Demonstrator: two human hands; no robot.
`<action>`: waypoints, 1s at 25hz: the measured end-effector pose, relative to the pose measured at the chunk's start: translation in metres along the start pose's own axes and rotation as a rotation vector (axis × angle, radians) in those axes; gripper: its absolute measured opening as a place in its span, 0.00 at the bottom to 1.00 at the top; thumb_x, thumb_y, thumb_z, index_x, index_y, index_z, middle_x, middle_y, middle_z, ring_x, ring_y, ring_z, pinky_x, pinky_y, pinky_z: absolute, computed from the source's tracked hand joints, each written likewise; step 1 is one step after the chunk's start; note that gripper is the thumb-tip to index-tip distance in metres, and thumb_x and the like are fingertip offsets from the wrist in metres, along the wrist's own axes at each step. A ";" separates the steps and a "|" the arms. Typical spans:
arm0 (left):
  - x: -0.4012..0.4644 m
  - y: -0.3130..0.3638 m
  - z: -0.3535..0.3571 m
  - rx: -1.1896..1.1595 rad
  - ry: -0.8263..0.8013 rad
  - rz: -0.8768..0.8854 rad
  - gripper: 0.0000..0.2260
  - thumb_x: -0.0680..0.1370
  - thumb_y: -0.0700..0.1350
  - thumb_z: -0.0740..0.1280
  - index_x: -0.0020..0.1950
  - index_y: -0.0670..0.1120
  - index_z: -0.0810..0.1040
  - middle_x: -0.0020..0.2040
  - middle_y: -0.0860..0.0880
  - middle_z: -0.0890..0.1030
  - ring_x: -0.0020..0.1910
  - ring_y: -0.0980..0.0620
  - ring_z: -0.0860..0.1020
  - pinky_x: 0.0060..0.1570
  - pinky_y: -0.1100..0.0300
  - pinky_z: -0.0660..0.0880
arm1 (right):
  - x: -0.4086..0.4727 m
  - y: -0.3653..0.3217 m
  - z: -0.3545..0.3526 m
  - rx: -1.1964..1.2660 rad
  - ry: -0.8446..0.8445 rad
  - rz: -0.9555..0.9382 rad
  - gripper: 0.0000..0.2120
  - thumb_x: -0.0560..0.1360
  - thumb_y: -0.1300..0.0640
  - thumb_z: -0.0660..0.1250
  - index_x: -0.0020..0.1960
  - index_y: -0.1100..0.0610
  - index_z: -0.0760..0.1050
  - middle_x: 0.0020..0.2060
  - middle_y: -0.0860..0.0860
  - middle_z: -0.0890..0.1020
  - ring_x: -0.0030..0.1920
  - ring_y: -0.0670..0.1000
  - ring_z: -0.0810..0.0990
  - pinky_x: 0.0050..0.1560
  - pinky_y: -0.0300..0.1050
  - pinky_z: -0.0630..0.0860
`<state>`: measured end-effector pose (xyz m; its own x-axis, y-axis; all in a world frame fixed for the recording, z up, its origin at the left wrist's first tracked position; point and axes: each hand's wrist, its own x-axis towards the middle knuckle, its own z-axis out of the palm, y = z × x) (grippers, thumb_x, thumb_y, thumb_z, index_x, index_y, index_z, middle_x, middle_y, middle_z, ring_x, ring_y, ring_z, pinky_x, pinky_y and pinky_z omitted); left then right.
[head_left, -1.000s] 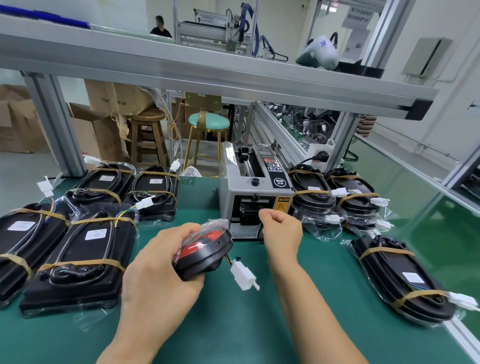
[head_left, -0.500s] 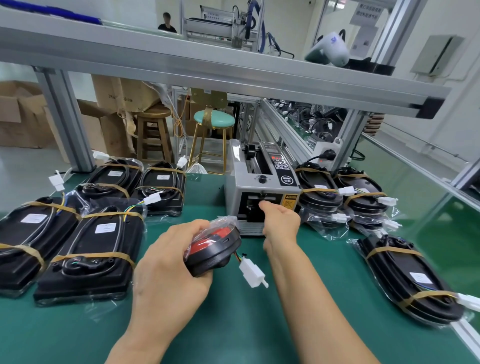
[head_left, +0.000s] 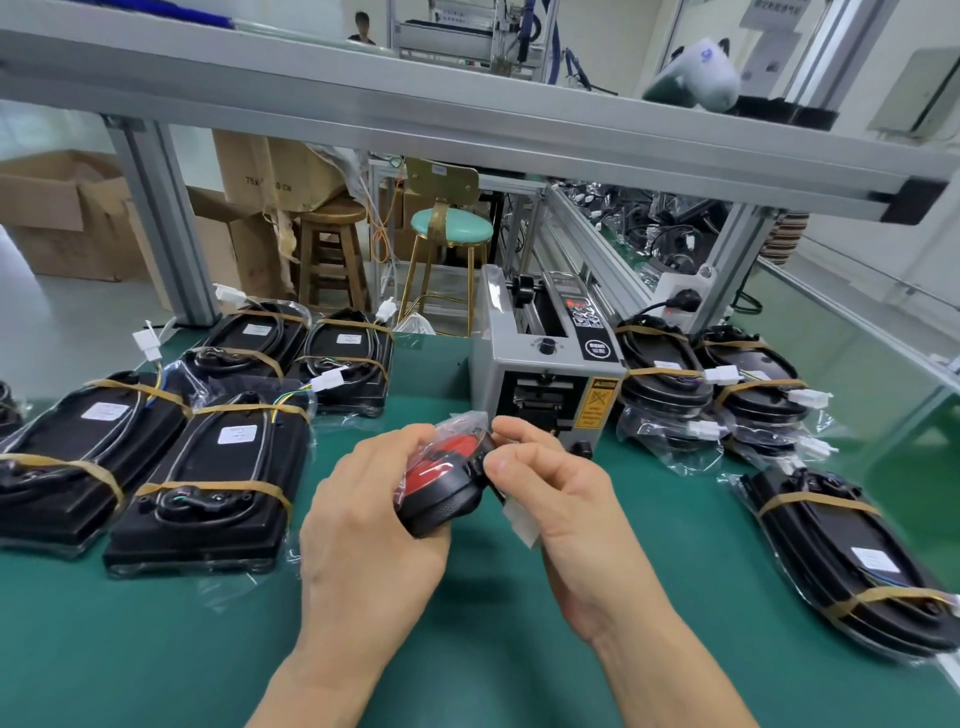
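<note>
fig. near field: my left hand (head_left: 363, 525) grips the bagged part (head_left: 441, 491), a round black housing w/ a red face under clear film, held just above the green counter (head_left: 467, 654) at centre of view. the grip wraps its l. side and underside, thumb on top. my right hand (head_left: 569, 499) meets it from the r. thumb and forefinger are pinched narrow on a pale tape strip (head_left: 521, 521), tape by the look of it, and its free end hangs below the fingers.

key relation: the part lies directly l. of the r. fingertips, touching or all but. its red face tilts up and away from me, w/ the bag's loose film bunched at the far top edge. the strip's long axis runs approx. up-down across the part's r. rim. the r. hand is nearer that rim, so i judge the next move is to press the strip over the film while the l. holds steady.

mid field: tape dispenser (head_left: 543, 384) just beyond both hands, slot facing me. left black units (head_left: 208, 483) and right black units (head_left: 841, 551), all banded, flank it.

far field: wooden stool (head_left: 332, 244), green stool (head_left: 451, 228) and cartons (head_left: 62, 213) past the counter edge.
</note>
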<state>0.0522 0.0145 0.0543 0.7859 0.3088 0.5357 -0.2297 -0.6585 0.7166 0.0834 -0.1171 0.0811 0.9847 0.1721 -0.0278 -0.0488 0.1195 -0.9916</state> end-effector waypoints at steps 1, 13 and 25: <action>0.000 0.000 0.000 0.006 0.004 0.000 0.29 0.59 0.31 0.76 0.58 0.49 0.79 0.51 0.55 0.81 0.50 0.47 0.80 0.49 0.47 0.76 | 0.000 0.000 0.000 0.006 -0.003 0.000 0.10 0.72 0.62 0.70 0.33 0.56 0.82 0.60 0.43 0.78 0.43 0.44 0.82 0.56 0.57 0.71; 0.001 0.000 -0.002 0.012 0.018 0.013 0.28 0.60 0.31 0.75 0.57 0.49 0.79 0.51 0.55 0.81 0.48 0.48 0.79 0.48 0.50 0.76 | 0.005 0.002 0.004 -0.184 0.047 -0.123 0.10 0.70 0.61 0.73 0.31 0.53 0.82 0.48 0.42 0.81 0.48 0.37 0.78 0.48 0.38 0.69; 0.000 0.000 0.002 0.044 0.028 0.017 0.29 0.59 0.31 0.75 0.57 0.49 0.79 0.52 0.54 0.81 0.49 0.48 0.79 0.50 0.49 0.76 | 0.009 0.016 0.014 0.020 0.106 -0.033 0.13 0.73 0.61 0.71 0.55 0.50 0.75 0.50 0.46 0.80 0.51 0.43 0.78 0.48 0.36 0.72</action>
<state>0.0535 0.0132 0.0531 0.7654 0.3161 0.5605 -0.2172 -0.6930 0.6874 0.0889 -0.1004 0.0667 0.9980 0.0633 -0.0091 -0.0181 0.1435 -0.9895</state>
